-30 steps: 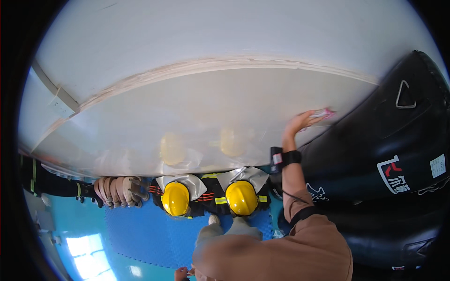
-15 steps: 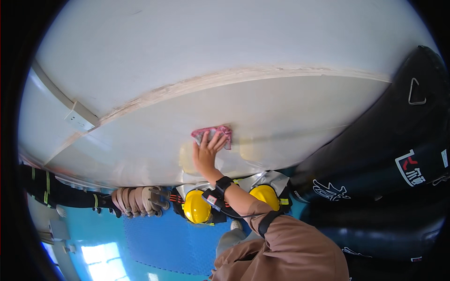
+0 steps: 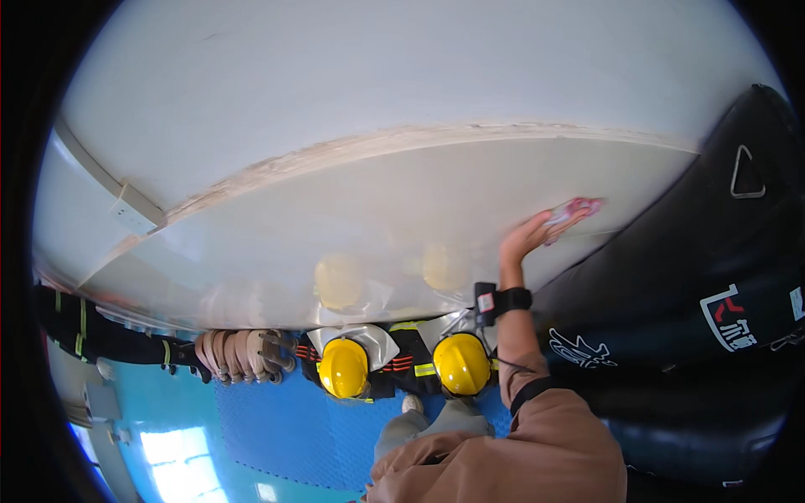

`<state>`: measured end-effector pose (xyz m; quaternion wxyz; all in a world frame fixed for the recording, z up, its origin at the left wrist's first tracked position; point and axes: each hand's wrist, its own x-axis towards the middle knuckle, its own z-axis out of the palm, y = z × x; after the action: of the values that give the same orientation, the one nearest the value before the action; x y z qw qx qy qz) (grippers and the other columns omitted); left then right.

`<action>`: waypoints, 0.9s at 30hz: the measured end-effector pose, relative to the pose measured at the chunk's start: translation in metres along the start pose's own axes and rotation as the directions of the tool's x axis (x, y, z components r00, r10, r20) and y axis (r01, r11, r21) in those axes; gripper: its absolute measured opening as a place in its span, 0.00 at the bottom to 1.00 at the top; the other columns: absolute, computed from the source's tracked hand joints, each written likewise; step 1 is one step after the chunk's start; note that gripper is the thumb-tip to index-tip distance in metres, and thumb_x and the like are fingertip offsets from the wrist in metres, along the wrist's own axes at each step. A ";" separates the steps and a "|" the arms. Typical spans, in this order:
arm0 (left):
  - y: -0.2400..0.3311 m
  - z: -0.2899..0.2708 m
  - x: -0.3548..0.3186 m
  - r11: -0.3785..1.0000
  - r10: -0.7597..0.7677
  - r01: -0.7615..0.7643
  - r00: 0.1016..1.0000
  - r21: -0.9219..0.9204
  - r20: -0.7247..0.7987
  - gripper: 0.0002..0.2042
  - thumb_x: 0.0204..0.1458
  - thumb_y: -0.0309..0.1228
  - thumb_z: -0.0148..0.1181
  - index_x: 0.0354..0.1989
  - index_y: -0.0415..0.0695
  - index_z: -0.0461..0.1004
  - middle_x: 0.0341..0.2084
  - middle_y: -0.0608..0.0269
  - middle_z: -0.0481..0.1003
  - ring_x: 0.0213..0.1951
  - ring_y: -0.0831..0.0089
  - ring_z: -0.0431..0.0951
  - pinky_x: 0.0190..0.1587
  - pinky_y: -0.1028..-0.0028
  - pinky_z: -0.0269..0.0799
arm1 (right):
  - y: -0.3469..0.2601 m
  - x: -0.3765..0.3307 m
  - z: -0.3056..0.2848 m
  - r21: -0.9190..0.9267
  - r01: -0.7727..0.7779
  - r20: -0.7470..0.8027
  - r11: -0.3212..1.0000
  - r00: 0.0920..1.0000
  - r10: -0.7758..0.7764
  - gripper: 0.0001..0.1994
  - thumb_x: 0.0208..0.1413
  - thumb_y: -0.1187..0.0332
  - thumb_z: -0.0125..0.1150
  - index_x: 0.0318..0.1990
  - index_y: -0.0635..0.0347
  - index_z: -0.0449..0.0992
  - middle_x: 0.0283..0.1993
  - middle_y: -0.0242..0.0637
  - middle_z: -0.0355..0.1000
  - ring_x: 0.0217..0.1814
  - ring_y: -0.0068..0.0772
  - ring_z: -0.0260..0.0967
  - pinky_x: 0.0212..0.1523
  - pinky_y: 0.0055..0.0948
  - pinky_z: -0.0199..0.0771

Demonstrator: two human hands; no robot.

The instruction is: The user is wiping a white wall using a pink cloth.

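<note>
Two yellow helmets (image 3: 343, 369) sit side by side with dark striped clothing (image 3: 408, 342) — rolled hoses (image 3: 239, 354) to their left, a blue mat (image 3: 281, 436) nearby, a big black bag (image 3: 662, 277) at right.

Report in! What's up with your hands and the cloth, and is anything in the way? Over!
Right hand holding cloth at wall. Left hand out of view. Black bag close on the right, might block reaching further over.

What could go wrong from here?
The right hand, with the cloth at the wall, is near the black bag; reaching farther right might bump it.

The shoe is close to the yellow helmets; a careless step could knock one.
</note>
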<state>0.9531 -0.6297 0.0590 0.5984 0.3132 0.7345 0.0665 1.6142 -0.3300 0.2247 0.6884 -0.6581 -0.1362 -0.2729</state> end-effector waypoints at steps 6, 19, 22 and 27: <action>0.005 0.012 0.007 0.992 0.022 -0.016 0.999 0.123 -0.048 0.17 0.48 0.38 0.44 0.41 0.39 0.63 0.27 0.56 0.71 0.27 0.68 0.71 0.23 0.72 0.67 | 0.086 0.103 -0.037 0.343 -0.527 0.031 0.777 0.834 0.552 0.33 0.52 0.50 0.33 0.57 0.60 0.31 0.60 0.43 0.35 0.59 0.40 0.41 0.54 0.33 0.44; 0.024 0.041 -0.018 0.997 -0.006 0.008 1.000 0.072 -0.024 0.17 0.48 0.38 0.45 0.40 0.37 0.63 0.27 0.56 0.71 0.23 0.70 0.71 0.20 0.75 0.66 | 0.080 0.051 -0.019 0.215 -0.360 -0.145 0.908 0.908 0.394 0.32 0.51 0.53 0.37 0.57 0.57 0.31 0.61 0.43 0.29 0.60 0.39 0.39 0.55 0.33 0.41; 0.015 0.040 -0.014 0.999 -0.029 0.030 0.999 0.029 -0.020 0.17 0.47 0.38 0.45 0.40 0.37 0.63 0.27 0.56 0.71 0.23 0.70 0.71 0.20 0.75 0.66 | 0.051 -0.012 0.001 0.292 -0.478 -0.028 0.829 0.862 0.507 0.36 0.49 0.50 0.39 0.57 0.58 0.29 0.61 0.43 0.27 0.60 0.41 0.38 0.56 0.34 0.41; 0.007 0.040 -0.014 0.998 -0.055 0.055 0.998 -0.034 -0.015 0.17 0.47 0.38 0.45 0.40 0.38 0.63 0.27 0.56 0.71 0.23 0.70 0.71 0.21 0.75 0.66 | -0.046 -0.140 0.034 0.187 -0.586 0.195 0.789 0.809 0.555 0.44 0.45 0.47 0.44 0.55 0.61 0.22 0.60 0.47 0.18 0.63 0.40 0.20 0.58 0.36 0.27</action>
<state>0.9942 -0.6429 0.0633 0.5994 0.2823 0.7462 0.0648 1.4809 -0.2686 0.1896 0.8020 -0.5973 -0.0069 0.0096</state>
